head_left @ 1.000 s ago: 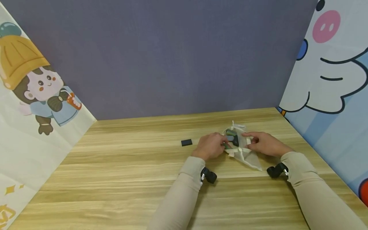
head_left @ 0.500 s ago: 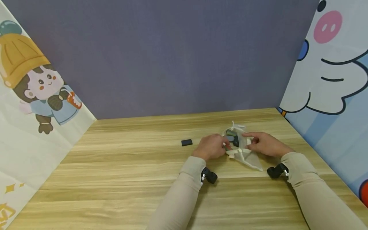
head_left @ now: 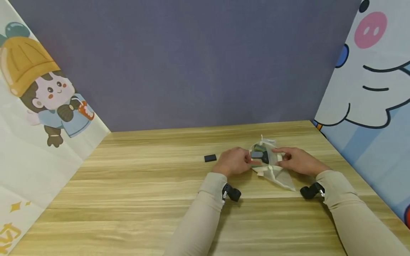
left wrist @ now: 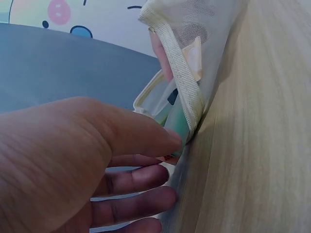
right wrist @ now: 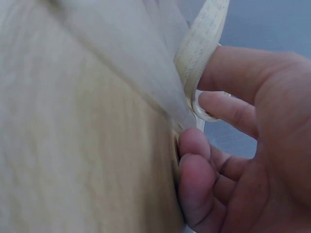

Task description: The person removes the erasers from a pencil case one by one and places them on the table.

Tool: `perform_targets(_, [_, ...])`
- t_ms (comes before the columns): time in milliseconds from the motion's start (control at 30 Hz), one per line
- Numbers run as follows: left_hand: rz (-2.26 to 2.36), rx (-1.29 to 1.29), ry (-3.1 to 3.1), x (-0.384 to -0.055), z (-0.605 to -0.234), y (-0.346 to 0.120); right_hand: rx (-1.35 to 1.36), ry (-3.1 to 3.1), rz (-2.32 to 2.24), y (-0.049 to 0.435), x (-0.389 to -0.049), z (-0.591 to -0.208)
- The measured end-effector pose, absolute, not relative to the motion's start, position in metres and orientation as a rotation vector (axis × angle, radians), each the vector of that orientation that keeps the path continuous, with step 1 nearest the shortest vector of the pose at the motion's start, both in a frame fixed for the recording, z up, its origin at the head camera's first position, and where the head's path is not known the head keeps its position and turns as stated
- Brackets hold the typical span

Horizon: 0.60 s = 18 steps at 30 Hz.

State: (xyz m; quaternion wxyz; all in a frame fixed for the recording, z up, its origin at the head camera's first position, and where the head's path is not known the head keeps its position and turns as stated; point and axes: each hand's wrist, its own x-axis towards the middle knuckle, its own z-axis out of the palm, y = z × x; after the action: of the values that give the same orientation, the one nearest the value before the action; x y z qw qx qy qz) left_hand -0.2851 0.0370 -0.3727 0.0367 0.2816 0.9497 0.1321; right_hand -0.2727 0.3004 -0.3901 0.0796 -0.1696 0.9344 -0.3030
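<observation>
A whitish mesh drawstring bag (head_left: 282, 179) lies on the table with its mouth toward the left. My right hand (head_left: 296, 161) holds its rim, and in the right wrist view the edge band (right wrist: 197, 53) runs between the fingers. My left hand (head_left: 232, 161) is at the mouth. In the left wrist view its thumb and index finger pinch a light green piece (left wrist: 178, 124) with an orange end; its kind is unclear. Inside the bag show a grey block (head_left: 257, 154), a dark piece (head_left: 265, 157) and a green piece (head_left: 259, 147). The mesh hides other contents.
A small black rectangular block (head_left: 210, 158) lies on the wooden table (head_left: 144, 185), left of my left hand. A grey-blue panel (head_left: 208, 71) stands behind the table. Printed cartoon walls border it at left and right.
My left hand's fingers have shifted at the bag's mouth, uncovering more of the grey block. My right hand keeps its hold on the rim. The head view has turned slightly left.
</observation>
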Motion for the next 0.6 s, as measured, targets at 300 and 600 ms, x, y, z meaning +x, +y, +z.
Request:
perform_targets(300, [0.409,0.794,2.929,-0.2849,-0.3722,0.0328,-0.509,2.804,-0.907,0.3006,-0.2731,-0.391])
perform_targets(600, [0.378,0.894,2.903,-0.2837,-0.3753,0.0417,-0.484,2.78,-0.915,0.301,-0.2746,-0.3906])
